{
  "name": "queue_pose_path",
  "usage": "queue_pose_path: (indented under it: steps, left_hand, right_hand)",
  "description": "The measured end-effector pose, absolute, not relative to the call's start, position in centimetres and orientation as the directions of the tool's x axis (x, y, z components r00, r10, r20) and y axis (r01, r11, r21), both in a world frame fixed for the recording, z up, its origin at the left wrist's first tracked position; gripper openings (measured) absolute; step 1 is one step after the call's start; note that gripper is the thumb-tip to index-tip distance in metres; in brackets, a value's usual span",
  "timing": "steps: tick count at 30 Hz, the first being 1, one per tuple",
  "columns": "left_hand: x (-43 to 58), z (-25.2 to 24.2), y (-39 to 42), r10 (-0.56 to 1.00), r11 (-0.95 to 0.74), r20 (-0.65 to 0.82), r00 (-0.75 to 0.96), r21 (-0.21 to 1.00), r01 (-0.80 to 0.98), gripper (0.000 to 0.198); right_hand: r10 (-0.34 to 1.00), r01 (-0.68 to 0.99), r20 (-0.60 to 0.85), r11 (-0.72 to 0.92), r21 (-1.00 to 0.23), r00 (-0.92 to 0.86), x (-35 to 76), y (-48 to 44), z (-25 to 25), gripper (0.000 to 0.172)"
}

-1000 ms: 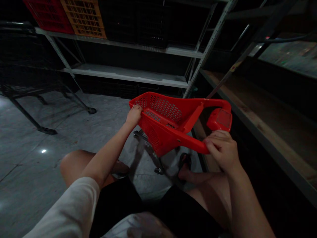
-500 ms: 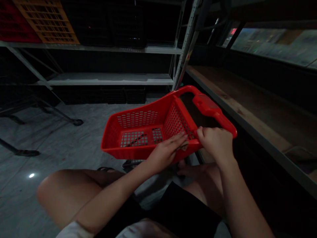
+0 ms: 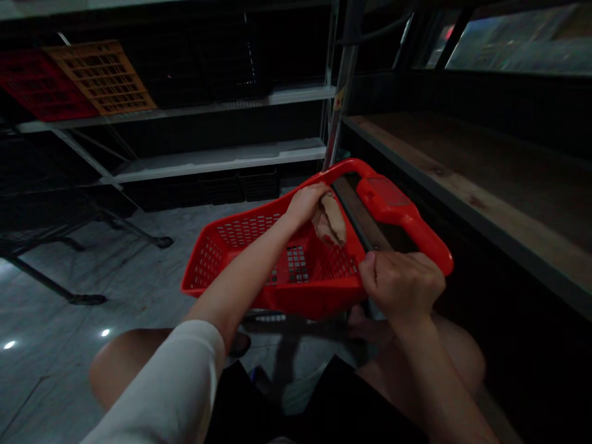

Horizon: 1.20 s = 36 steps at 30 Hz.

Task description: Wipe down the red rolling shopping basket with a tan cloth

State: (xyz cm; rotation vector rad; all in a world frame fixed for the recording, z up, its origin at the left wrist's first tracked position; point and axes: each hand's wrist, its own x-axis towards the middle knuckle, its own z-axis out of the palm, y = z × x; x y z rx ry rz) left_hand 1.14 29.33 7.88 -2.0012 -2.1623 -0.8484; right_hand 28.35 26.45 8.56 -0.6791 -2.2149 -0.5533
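Observation:
A red plastic shopping cart (image 3: 319, 299) with a perforated basket stands before my knees, its thick handle (image 3: 393, 200) toward the right. My left hand (image 3: 308, 203) reaches across the basket to the far rim near the handle end. It is closed on a crumpled tan cloth (image 3: 333, 219), which hangs against the inside of the basket's end wall. My right hand (image 3: 404, 280) is wrapped in a fist round the cart's near side corner, just below the handle. What its fingers press on underneath is hidden.
Behind the cart runs a metal shelf rack (image 3: 217, 161) with red (image 3: 41, 86) and yellow (image 3: 104, 77) crates. A wooden ledge (image 3: 467, 182) borders the right. Dark metal legs with wheels (image 3: 87, 300) stand on the floor at left.
My left hand has moved with the cloth from the basket's near rim across to the far rim. My right hand keeps its grip on the near corner. The view has shifted slightly.

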Motion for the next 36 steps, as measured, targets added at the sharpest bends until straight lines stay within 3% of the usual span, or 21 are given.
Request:
queue_pose_path:
  steps: [5, 11, 15, 17, 20, 26, 30, 33, 36]
  left_hand:
    - [3.7, 7.3, 30.8, 0.892, -0.073, 0.437, -0.113, 0.388, 0.919, 0.037]
    - [8.7, 7.8, 23.1, 0.842, -0.491, 0.421, 0.337, 0.339, 0.802, 0.044]
    - [7.2, 8.1, 22.8, 0.787, -0.598, 0.38, 0.486, 0.275, 0.753, 0.04]
    - [5.0, 7.6, 25.5, 0.798, -0.58, 0.376, 0.472, 0.262, 0.772, 0.048]
    - [0.6, 6.9, 31.0, 0.874, -0.407, 0.398, 0.279, 0.284, 0.868, 0.057]
    - [-4.2, 7.4, 35.5, 0.946, -0.104, 0.324, -0.01, 0.33, 0.938, 0.051]
    - [0.7, 6.1, 30.9, 0.915, -0.202, 0.405, 0.008, 0.439, 0.875, 0.061]
    - [6.9, 4.5, 26.2, 0.886, -0.399, 0.452, 0.099, 0.636, 0.66, 0.065]
    - [11.1, 4.1, 22.2, 0.913, -0.388, 0.401, 0.076, 0.797, 0.463, 0.063]
  right_hand:
    - [0.221, 0.522, 0.759, 0.835, 0.177, -0.612, 27.4, 26.7, 8.3, 0.038]
    - [0.122, 0.464, 0.796, 0.86, 0.213, -0.592, 27.2, 26.5, 8.7, 0.039]
    - [0.089, 0.407, 0.784, 0.887, 0.219, -0.614, 27.6, 26.5, 9.1, 0.037]
    - [0.073, 0.383, 0.779, 0.896, 0.222, -0.623, 27.8, 26.7, 9.1, 0.037]
    - [0.063, 0.364, 0.772, 0.904, 0.224, -0.633, 28.1, 27.3, 9.2, 0.036]
    - [0.011, 0.357, 0.81, 0.901, 0.246, -0.586, 27.9, 31.7, 8.7, 0.036]
    - [0.107, 0.428, 0.778, 0.876, 0.221, -0.619, 27.3, 35.6, 8.4, 0.04]
    - [0.238, 0.501, 0.723, 0.848, 0.171, -0.648, 26.8, 36.3, 8.4, 0.039]
    - [0.346, 0.586, 0.72, 0.804, 0.103, -0.601, 26.8, 35.3, 8.1, 0.036]
